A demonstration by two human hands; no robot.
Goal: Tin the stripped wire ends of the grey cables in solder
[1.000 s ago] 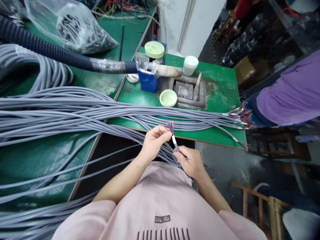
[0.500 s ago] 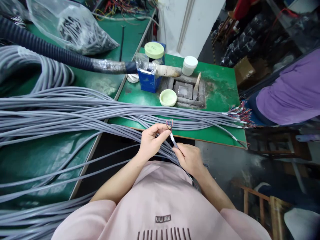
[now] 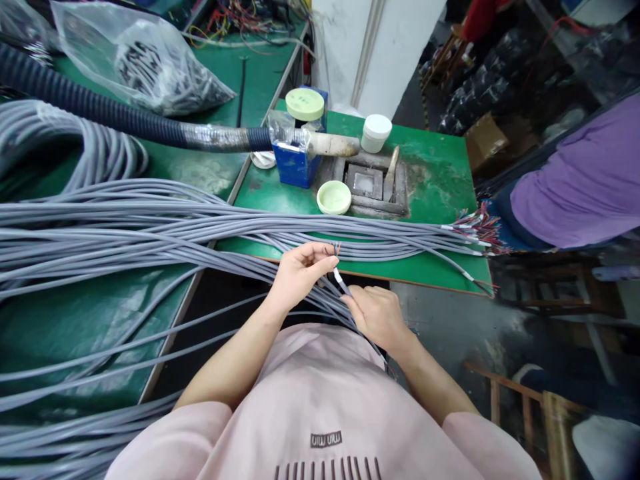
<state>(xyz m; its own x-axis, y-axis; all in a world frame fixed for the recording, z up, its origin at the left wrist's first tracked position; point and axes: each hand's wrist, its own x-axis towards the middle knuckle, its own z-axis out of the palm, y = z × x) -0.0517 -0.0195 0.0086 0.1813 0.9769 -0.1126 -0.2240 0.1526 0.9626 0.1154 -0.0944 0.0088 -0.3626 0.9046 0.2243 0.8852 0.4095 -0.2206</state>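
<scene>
A grey cable with a white band near its end runs between my two hands. My right hand is closed around the grey jacket. Thin coloured wires come out of the cable's end, and my left hand pinches them between thumb and fingers. Part of the wires is hidden behind those fingers. Just beyond my hands, a thick bundle of grey cables lies across the green bench, its stripped, coloured ends at the right edge.
A square solder pot is set in the bench, with a scraper-like tool leaning in it. Nearby are a pale green dish, a white jar, a blue box and a ribbed hose. A person in purple is at right.
My left hand has shifted slightly left and closed further over the coloured wires, so fewer of them show. The right hand keeps its hold on the cable.
</scene>
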